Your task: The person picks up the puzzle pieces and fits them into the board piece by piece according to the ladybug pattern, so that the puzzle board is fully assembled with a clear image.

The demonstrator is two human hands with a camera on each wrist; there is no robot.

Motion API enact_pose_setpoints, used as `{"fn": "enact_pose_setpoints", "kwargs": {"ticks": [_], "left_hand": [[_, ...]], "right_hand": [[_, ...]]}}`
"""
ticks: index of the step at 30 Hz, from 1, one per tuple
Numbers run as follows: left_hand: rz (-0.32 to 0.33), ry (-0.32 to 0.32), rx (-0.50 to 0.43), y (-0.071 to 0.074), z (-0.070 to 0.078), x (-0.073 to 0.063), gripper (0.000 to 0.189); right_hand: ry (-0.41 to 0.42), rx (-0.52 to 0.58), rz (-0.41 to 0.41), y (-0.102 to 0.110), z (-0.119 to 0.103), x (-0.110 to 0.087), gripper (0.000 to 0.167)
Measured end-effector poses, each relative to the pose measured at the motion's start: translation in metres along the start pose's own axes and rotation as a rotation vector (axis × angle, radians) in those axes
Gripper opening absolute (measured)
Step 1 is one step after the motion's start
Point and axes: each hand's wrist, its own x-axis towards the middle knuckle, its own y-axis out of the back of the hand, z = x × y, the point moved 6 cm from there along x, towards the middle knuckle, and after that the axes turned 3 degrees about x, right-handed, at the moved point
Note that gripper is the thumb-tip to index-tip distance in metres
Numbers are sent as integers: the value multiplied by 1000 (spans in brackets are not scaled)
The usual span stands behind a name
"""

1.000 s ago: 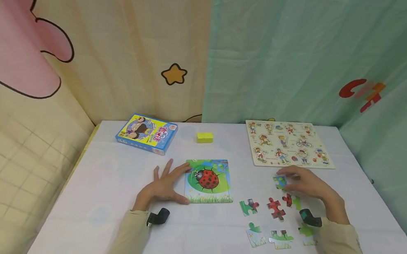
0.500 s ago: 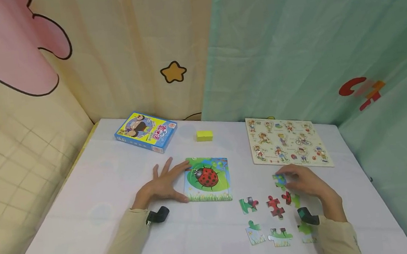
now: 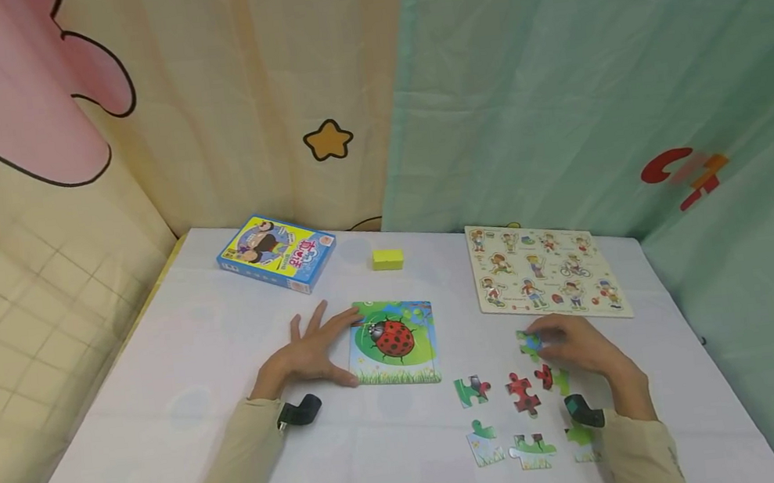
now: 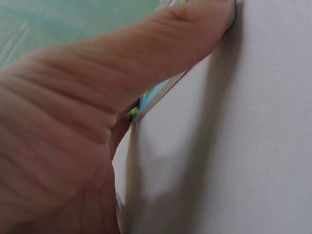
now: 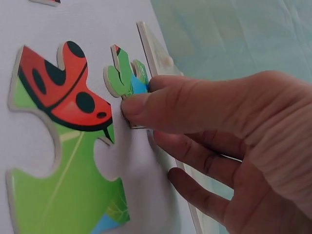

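Observation:
My left hand (image 3: pixel 310 353) has its fingers spread, with index finger and thumb touching the left corners of a square ladybug picture puzzle (image 3: pixel 393 339). In the left wrist view the thumb (image 4: pixel 146 53) covers most of the puzzle's edge. On the right, my right hand (image 3: pixel 578 346) pinches a green and blue puzzle piece (image 5: pixel 126 73) between thumb and fingers, close over the table. Just nearer lie a red spotted piece (image 3: pixel 522 394) and a red and green piece (image 5: pixel 68 141), the latter partly behind the hand in the head view.
More loose pieces lie near: a green one with a dark patch (image 3: pixel 470 392), a grass corner (image 3: pixel 485 445), a grass edge piece (image 3: pixel 533 453) and another corner (image 3: pixel 581 441). Farther back are a blue boxed game (image 3: pixel 278 253), a yellow block (image 3: pixel 387 259) and a wooden figure board (image 3: pixel 546 272).

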Motion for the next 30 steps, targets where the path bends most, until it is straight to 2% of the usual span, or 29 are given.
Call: {"fn": "enact_pose_setpoints", "kwargs": {"ticks": [6, 13, 20, 26, 30], "left_hand": [[-3, 0, 7, 0, -1, 1, 114], [-8, 3, 6, -2, -1, 3, 113], [-6, 1, 21, -1, 0, 2, 114], [-4, 5, 25, -2, -1, 2, 114], [-4, 5, 19, -1, -2, 2, 114]], "right_hand": [[-55, -23, 1, 1, 6, 0, 34], [49, -3, 21, 1, -11, 2, 32], [122, -39, -16, -7, -39, 21, 30], [147, -12, -45, -20, -56, 41, 28], [192, -12, -67, -32, -66, 53, 28]]}}
